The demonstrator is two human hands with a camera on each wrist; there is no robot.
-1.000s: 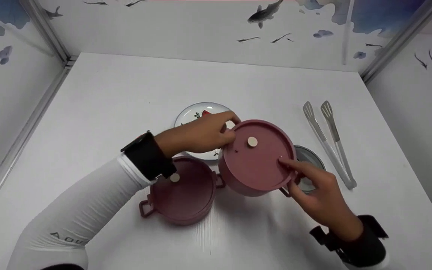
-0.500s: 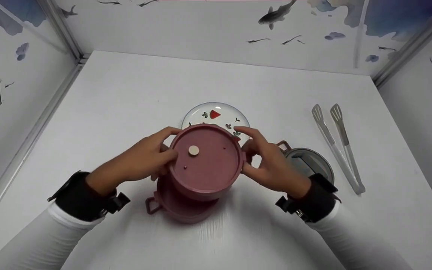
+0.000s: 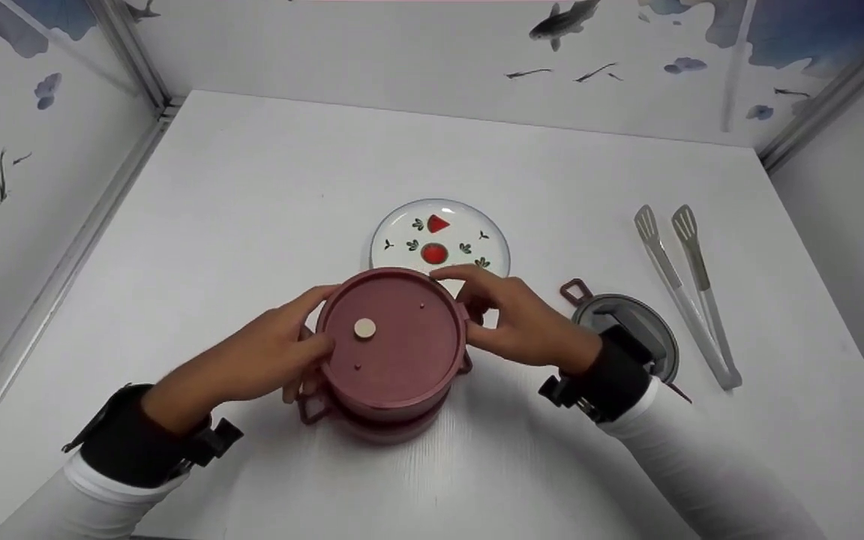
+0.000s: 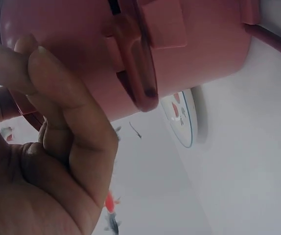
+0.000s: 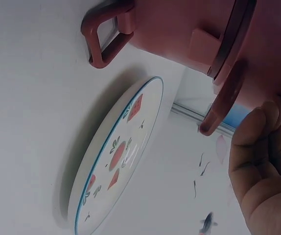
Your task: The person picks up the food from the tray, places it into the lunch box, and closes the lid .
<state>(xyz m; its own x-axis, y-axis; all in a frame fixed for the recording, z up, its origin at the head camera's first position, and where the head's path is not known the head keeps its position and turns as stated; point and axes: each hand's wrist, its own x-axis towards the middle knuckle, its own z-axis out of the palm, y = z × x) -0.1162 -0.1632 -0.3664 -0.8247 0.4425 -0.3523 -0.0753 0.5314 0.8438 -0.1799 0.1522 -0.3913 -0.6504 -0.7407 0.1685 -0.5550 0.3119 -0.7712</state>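
Observation:
A dusky red pot [image 3: 409, 352] with a flat recessed top and an off-centre cream knob [image 3: 364, 328] is between my hands. My left hand [image 3: 263, 356] grips its left side, thumb at the rim and fingers lower down. On the right, my right hand [image 3: 518, 319] holds the edge by the side handle [image 5: 226, 100], index finger along the rim. Directly under it stands a second red pot [image 3: 391, 433], mostly hidden. Its handle [image 5: 101, 36] shows in the right wrist view. In both wrist views the two pots look stacked, with a narrow dark seam between them.
Behind the pots lies a white plate [image 3: 493, 232] with red fruit patterns. A grey-topped round vessel [image 3: 653, 319] with a red handle sits partly behind my right wrist. Slotted metal tongs [image 3: 702, 300] lie at the right. Printed panels [image 3: 402, 52] wall the table [image 3: 267, 172].
The upper pot has moved left and down from beside the lower pot to on top of it, both hands holding it throughout. The plate is now more visible.

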